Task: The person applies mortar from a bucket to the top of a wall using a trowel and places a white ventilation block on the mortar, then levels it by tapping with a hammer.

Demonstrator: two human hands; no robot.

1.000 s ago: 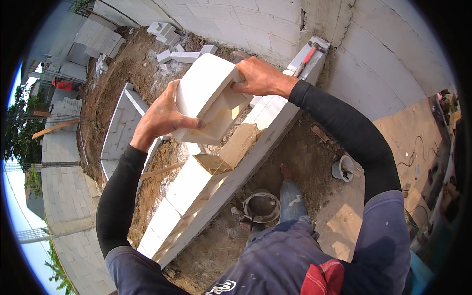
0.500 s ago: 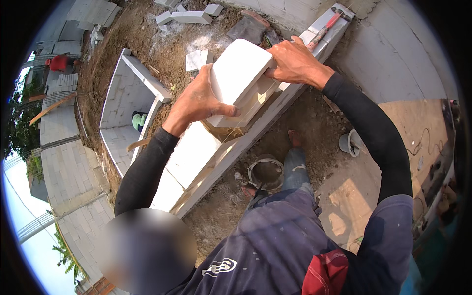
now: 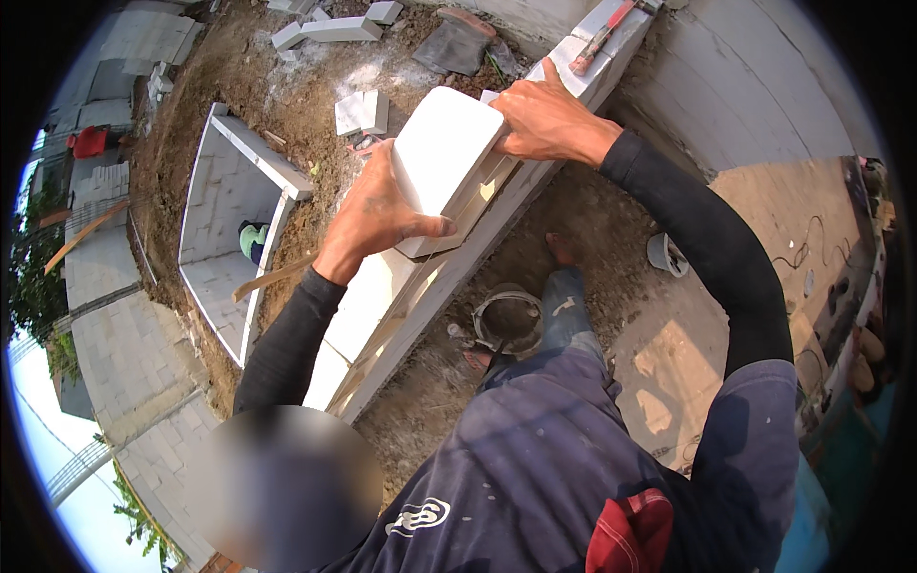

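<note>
A white building block (image 3: pixel 447 151) is held between my two hands, low over the top of a pale block wall (image 3: pixel 368 286). My left hand (image 3: pixel 380 202) grips its near left end, thumb lying over the near side. At the far right end, my right hand (image 3: pixel 549 119) has its fingers curled round the edge, thumb and index finger apart. The block's underside appears to be down at the wall top; whether it fully rests there is hidden.
A red-handled hammer (image 3: pixel 604 38) lies on the wall's far end. Below the wall stand a bucket of grey mix (image 3: pixel 478 329) and a smaller white bucket (image 3: pixel 659 256). Loose white blocks (image 3: pixel 361 113) lie on the soil beyond, near a block-walled pit (image 3: pixel 205 234).
Both hands have lowered the block toward the wall top; the gap seen under it has closed up. The whole view has shifted slightly.
</note>
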